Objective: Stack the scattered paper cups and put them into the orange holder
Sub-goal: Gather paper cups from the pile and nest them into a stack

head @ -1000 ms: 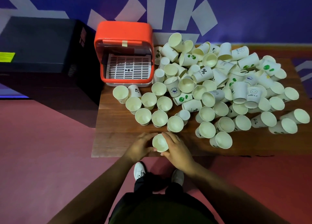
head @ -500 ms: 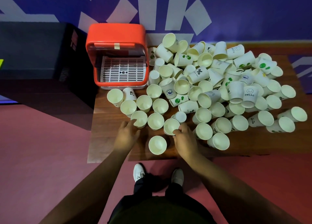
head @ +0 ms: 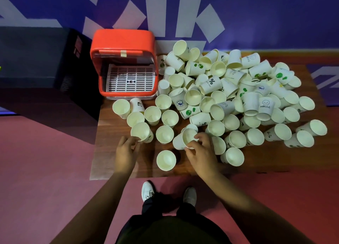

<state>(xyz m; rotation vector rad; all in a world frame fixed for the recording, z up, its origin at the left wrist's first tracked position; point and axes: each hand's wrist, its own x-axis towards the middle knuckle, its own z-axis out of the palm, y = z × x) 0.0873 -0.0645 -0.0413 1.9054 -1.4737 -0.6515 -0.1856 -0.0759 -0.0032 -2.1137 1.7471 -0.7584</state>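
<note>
- My left hand (head: pixel 126 156) is out over the wooden table (head: pixel 110 133), its fingers bent and their tips against the near wall of a paper cup (head: pixel 141 131). I cannot tell whether they pinch the cup or only touch it.
- That cup stands mouth up just beyond the fingertips, at the near end of a loose group of upright cups.
- My right hand (head: pixel 201 156) is clamped on a tilted cup (head: pixel 189 138). Thumb and fingers curl round its rim, and its mouth faces up toward the camera, with the body slanting off toward my left hand.
- Between the two hands, nearer to me than either set of fingertips, a lone cup (head: pixel 166 160) stands upright by the table's near edge, apart from both hands.
- The orange holder (head: pixel 122 41) sits well beyond my left hand at the far side of the table. Its front is open toward me, and a white slatted grate (head: pixel 131 80) shows inside. I see no cups in it.
- The big heap of cups (head: pixel 238 89) spreads beyond and to the right of my right hand, some upright, many on their sides, several with green or black prints.
- A few cups lie just right of my right hand, touching or nearly touching it.
- A black box (head: pixel 36 60) sits far left of my left hand, off the table.
</note>
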